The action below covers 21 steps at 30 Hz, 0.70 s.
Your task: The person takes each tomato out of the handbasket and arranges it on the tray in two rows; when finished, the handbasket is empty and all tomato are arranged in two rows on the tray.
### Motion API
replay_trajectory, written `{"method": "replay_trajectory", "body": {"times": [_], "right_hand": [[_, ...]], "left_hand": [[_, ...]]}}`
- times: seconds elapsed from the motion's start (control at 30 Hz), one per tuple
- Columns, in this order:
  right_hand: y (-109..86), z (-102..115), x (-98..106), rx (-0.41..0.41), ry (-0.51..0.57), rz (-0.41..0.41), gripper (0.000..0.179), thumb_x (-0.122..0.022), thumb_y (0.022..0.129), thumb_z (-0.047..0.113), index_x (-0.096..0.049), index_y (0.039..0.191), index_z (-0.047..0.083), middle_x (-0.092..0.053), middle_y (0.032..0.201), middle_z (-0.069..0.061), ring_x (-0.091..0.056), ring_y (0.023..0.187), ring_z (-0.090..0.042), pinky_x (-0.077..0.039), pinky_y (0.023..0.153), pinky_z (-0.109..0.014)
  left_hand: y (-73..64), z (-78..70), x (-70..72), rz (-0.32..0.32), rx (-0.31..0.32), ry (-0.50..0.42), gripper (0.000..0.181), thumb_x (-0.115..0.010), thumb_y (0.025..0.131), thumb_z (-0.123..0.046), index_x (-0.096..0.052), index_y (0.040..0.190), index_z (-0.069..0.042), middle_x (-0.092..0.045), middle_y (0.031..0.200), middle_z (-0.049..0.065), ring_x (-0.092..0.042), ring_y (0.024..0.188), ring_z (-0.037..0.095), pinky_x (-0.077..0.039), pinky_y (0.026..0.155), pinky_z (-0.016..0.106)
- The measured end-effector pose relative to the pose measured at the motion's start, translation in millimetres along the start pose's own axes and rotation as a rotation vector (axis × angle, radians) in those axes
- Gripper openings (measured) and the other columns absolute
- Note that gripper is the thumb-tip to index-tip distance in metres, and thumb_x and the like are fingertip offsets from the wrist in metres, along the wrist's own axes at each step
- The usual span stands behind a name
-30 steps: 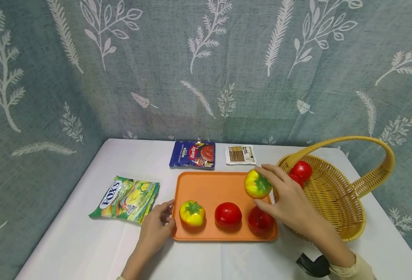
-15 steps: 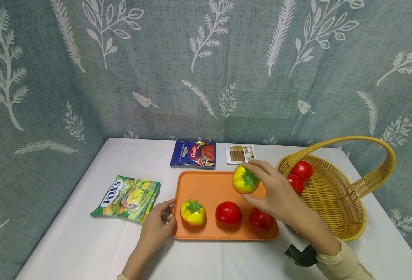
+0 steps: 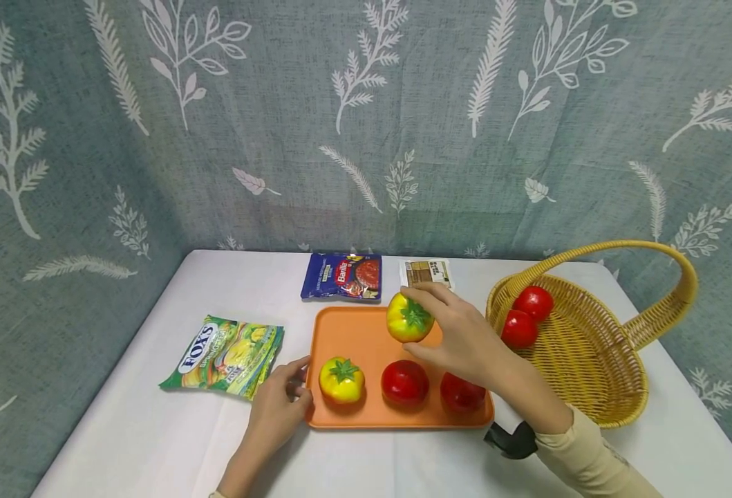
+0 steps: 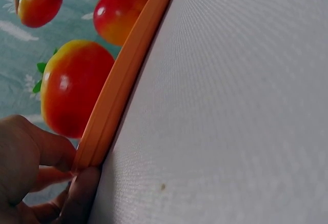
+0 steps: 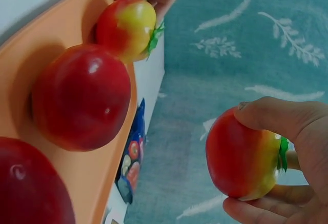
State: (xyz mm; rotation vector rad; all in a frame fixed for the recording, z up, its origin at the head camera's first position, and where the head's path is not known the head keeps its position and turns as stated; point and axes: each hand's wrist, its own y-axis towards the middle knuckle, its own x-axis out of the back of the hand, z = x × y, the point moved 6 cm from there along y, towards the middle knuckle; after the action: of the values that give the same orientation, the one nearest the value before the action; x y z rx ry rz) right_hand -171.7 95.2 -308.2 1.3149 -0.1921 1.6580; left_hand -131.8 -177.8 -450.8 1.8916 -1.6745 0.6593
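My right hand point(image 3: 462, 339) holds a toy tomato point(image 3: 406, 319), yellow on top with green leaves and red beneath, above the back half of the orange tray point(image 3: 343, 328). In the right wrist view, the thumb and fingers point(image 5: 274, 116) pinch that tomato from both sides. My left hand point(image 3: 277, 408) pinches the tray's left edge, with thumb and fingers on the rim point(image 4: 115, 88) in the left wrist view. Along the tray's front lie a yellow-red tomato point(image 3: 341, 380) with leaves up, a red one point(image 3: 405, 382), and another red one point(image 3: 462, 393) partly behind my right wrist.
A wicker basket point(image 3: 596, 353) with a tall handle stands at the right, with red tomatoes point(image 3: 520, 328) inside. Behind the tray lie a blue Barilla pouch point(image 3: 343, 277) and a small white-brown packet point(image 3: 426, 272). A green Fox's bag point(image 3: 225, 356) lies left on the white table.
My right hand has carried the yellow-red tomato leftward over the tray, from beside the basket to nearer the tray's middle. The left hand stays at the tray's edge.
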Motion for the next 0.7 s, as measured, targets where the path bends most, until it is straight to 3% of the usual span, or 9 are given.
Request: {"method": "replay_trajectory", "body": {"times": [0.37,0.7], "right_hand": [[17.5,6.4,-7.3,0.053,0.033,0.022,0.072,-0.087,0.075,0.026,-0.056,0.139,0.011,-0.055,0.132,-0.008,-0.062,0.107,-0.021,-0.055,0.085,-0.036],[37.6,1.4,-16.4,0.033,0.016,0.075,0.071,-0.085,0.078,0.028,-0.056,0.139,0.011,-0.058,0.131,-0.007,-0.060,0.109,-0.021,-0.053,0.089,-0.041]], "left_hand": [[0.2,-1.1,-1.7,0.002,0.008,0.002,0.055,-0.067,0.080,0.001,-0.062,0.134,-0.006,-0.064,0.103,0.005,-0.058,0.081,0.016,-0.051,0.073,0.030],[0.1,-0.1,-1.6,-0.001,0.006,0.011,0.055,-0.066,0.079,0.000,-0.063,0.134,-0.006,-0.064,0.103,0.005,-0.060,0.082,0.016,-0.052,0.075,0.032]]}}
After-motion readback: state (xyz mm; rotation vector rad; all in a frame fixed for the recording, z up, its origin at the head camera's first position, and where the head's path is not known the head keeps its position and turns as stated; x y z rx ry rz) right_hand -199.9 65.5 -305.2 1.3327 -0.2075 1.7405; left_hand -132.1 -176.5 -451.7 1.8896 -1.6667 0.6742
